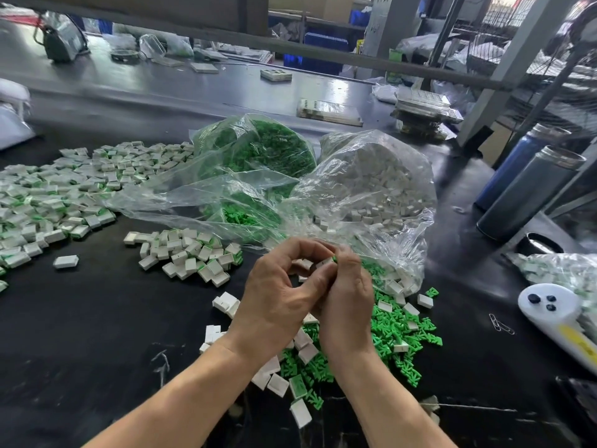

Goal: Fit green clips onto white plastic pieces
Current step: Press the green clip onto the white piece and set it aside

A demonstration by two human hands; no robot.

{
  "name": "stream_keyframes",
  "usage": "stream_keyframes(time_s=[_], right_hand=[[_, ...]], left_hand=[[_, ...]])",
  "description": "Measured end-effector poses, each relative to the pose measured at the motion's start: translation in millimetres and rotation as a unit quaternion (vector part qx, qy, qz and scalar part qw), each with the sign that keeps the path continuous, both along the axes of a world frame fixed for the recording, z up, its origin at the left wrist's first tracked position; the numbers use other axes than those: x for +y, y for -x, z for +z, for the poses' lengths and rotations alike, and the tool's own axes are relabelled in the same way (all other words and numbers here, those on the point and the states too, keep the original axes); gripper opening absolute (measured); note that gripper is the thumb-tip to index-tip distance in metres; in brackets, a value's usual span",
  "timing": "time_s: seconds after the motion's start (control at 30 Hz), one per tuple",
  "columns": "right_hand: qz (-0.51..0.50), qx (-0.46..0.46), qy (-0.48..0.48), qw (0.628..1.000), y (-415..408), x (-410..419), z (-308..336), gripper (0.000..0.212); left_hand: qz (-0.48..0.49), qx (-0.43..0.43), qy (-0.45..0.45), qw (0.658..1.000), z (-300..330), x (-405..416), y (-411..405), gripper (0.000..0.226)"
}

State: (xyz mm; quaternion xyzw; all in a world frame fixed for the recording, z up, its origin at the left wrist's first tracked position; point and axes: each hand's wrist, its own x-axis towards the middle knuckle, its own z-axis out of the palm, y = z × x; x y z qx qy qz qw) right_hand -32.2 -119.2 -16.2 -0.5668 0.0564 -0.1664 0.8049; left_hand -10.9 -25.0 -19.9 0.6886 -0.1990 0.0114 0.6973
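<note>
White plastic piece (324, 263), small and box-shaped, sits pinched between the left hand (277, 302) and right hand (347, 299), a bright green plastic clip (334, 258) peeking at its edge. Misaligned pressing could likely jam or flick the clip away. Counts: two clear bags, one of green clips (258, 156), one of white pieces (371, 185); loose parts are too many to count.

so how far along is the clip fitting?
Done: a wide pile of white plastic pieces with green clips fitted at far left. In hand: both hands, left hand and right hand, pinch one white piece. Left: loose green clips and two nearly full clear bags.
</note>
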Motion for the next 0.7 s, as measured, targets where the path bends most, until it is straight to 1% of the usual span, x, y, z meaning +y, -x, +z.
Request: stream_keyframes(time_s=[0.03, 0.1, 0.13, 0.17, 0.27, 0.33, 0.4, 0.5, 0.63, 0.7], right_hand=[[0.005, 0.007, 0.017, 1.000, 0.7, -1.7, -0.8, 0.054], [0.001, 0.015, 0.087, 0.996, 1.9, -6.5, -2.7, 0.062], [-0.004, 0.011, 0.116, 0.993, 2.3, -9.7, -3.1, 0.060], [-0.009, 0.003, 0.134, 0.991, 1.9, -13.5, -2.9, 0.054], [-0.009, -0.010, 0.161, 0.987, 1.2, -21.2, -0.7, 0.025], [-0.002, -0.017, 0.174, 0.985, 0.1, -22.8, -2.0, 0.012], [-0.008, -0.027, 0.194, 0.981, -0.5, -23.9, -4.1, 0.004], [-0.015, -0.028, 0.225, 0.974, -1.4, -29.7, -7.1, 0.005], [0.034, -0.014, 0.219, 0.975, -1.8, -35.6, -6.0, 0.012], [0.043, 0.001, 0.217, 0.975, -2.6, -35.7, -5.3, 0.011]], left_hand=[[0.000, 0.012, 0.009, 1.000, 1.0, 1.1, -0.8, 0.008], [0.005, 0.029, 0.028, 0.999, 2.5, 6.6, -3.2, 0.015], [0.013, 0.029, 0.028, 0.999, 2.9, 9.7, -5.1, 0.016], [0.024, 0.027, 0.021, 0.999, 3.0, 12.5, -7.4, 0.016], [0.037, 0.023, 0.008, 0.999, 3.5, 17.7, -11.5, 0.008], [0.033, 0.025, 0.011, 0.999, 4.3, 18.9, -11.6, 0.007], [0.038, 0.027, 0.009, 0.999, 4.9, 19.1, -11.4, 0.008], [0.055, 0.033, 0.010, 0.998, 6.6, 20.0, -11.7, 0.012], [0.045, 0.038, 0.022, 0.998, 8.5, 22.1, -12.4, 0.013], [0.037, 0.034, 0.020, 0.999, 7.9, 22.6, -12.7, 0.014]])
